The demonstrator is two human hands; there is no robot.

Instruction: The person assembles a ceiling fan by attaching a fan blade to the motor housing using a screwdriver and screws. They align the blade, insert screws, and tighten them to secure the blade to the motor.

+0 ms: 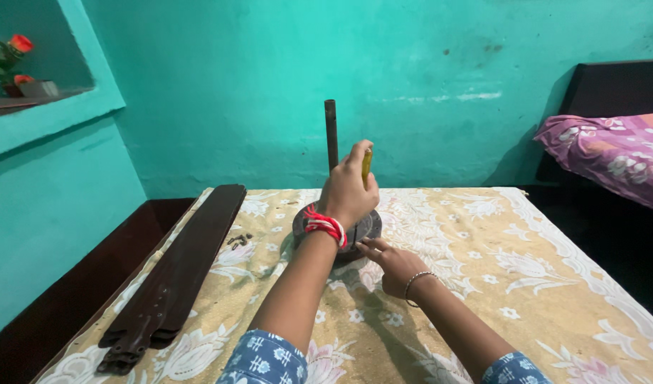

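The left hand (348,188) grips a yellow-handled screwdriver (367,163) upright over the fan motor (362,229); keep it vertical. The right hand (390,262), fingers spread flat, should steady the motor just below.

The left hand (349,186) covers most of the yellow-handled tool (367,163) and much of the round metal motor housing (362,229), hiding the tool's tip. Both sleeves run off the bottom edge. The small dark bits (238,240) beside the fan blades (177,274) are too small to identify. The flowers (5,53) and the bed (614,153) are cut off at the sides.
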